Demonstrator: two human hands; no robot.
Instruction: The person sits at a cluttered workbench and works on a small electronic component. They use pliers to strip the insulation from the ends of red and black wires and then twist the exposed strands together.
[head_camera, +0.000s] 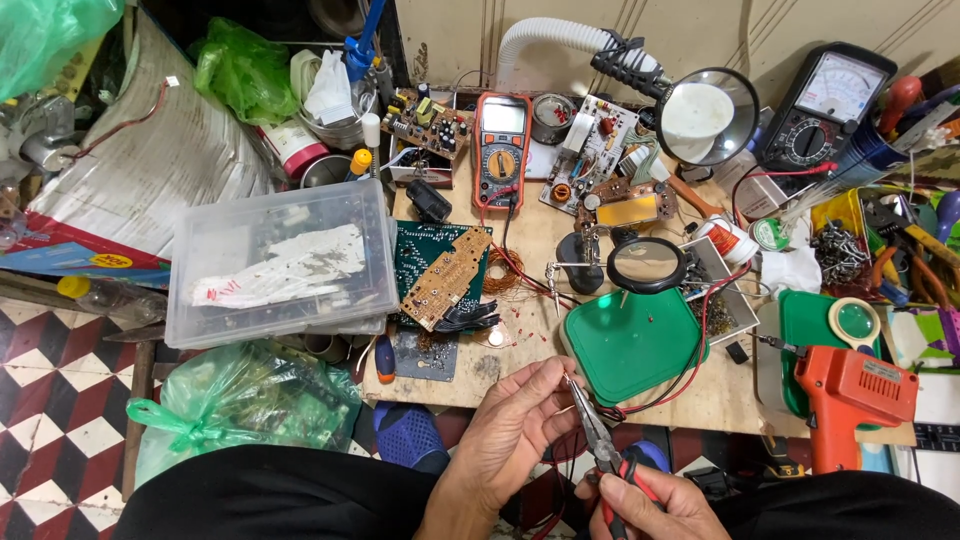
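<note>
Left hand (510, 430) fingertips are pinched on something too tiny to make out, right at the tips of the needle-nose pliers (592, 425). Right hand (650, 505) grips their red handles, below the green tray (630, 345). Looks mid-job; circuit boards (445, 278) lie untouched.

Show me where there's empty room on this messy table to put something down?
The green tray lies bare, below the magnifier. A small bare wood strip runs along the front edge, between the tray and the small dark board. Everywhere behind, circuit boards, meters and red wires crowd together.
</note>
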